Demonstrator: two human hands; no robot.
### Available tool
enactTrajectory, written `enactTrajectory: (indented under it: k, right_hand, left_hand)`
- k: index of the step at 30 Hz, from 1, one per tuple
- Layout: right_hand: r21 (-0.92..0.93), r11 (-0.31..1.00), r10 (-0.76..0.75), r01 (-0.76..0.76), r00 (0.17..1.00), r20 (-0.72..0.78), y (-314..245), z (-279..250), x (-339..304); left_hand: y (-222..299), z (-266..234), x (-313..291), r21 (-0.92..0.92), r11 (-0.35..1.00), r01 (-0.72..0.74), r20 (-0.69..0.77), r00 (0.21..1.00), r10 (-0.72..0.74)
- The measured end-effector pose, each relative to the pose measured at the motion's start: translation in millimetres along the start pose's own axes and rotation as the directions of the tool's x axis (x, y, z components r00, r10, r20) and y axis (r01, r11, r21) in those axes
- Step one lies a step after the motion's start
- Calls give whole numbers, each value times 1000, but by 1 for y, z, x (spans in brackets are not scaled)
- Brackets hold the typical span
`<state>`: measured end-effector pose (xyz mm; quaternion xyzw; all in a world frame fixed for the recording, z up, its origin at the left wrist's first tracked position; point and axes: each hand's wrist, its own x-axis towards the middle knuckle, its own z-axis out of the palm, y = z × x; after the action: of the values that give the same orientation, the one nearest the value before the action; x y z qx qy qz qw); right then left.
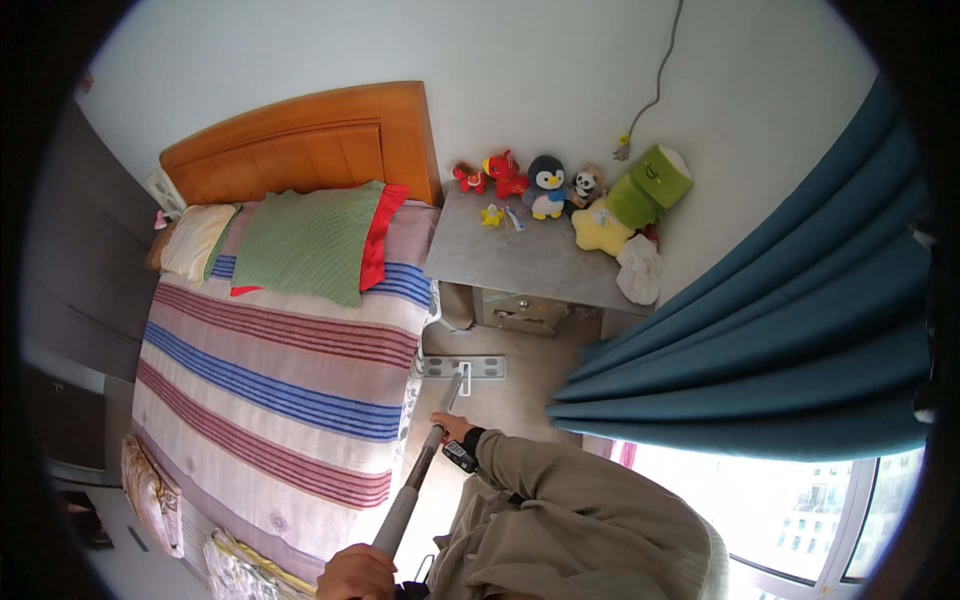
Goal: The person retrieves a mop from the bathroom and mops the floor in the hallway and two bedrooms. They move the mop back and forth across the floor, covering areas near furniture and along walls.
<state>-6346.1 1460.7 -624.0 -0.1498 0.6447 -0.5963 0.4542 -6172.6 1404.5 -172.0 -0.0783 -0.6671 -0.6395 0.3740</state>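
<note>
A flat mop with a grey pole (402, 515) runs from the lower edge up to its wide, pale grey head (490, 367), which lies on the floor beside the bed. My right hand (455, 428), below an olive sleeve and a black wrist strap, is wrapped round the middle of the pole. Closer to me, my left hand (357, 573) is closed round the upper end of the pole at the lower edge. The left forearm is out of view.
On the left stands a bed with a striped blanket (290, 400) and green pillow (300, 240). A grey-topped table (490, 250) holds several plush toys, including a penguin (546, 190). Teal curtains (760, 340) hang on the right, beside a bright window (770, 500).
</note>
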Motion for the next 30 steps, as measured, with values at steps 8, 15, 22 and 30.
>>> enactTrajectory:
  k: [8, 15, 22, 30]
  right_hand:
    - [304, 953, 93, -9, 961, -260, 60, -55, -74]
    - [511, 848, 352, -142, 872, -340, 43, -50, -153]
    - [607, 744, 569, -278, 739, -359, 61, -17, -212]
    - [646, 753, 513, -126, 728, -456, 126, 77, -286]
  left_hand:
    - [33, 61, -55, 72, 951, 300, -31, 954, -299]
    - [65, 83, -107, -5, 970, 242, 184, 954, -237]
    - [106, 68, -166, -9, 965, 261, 311, 918, -246]
    - [157, -8, -279, -77, 976, 203, 381, 911, -159]
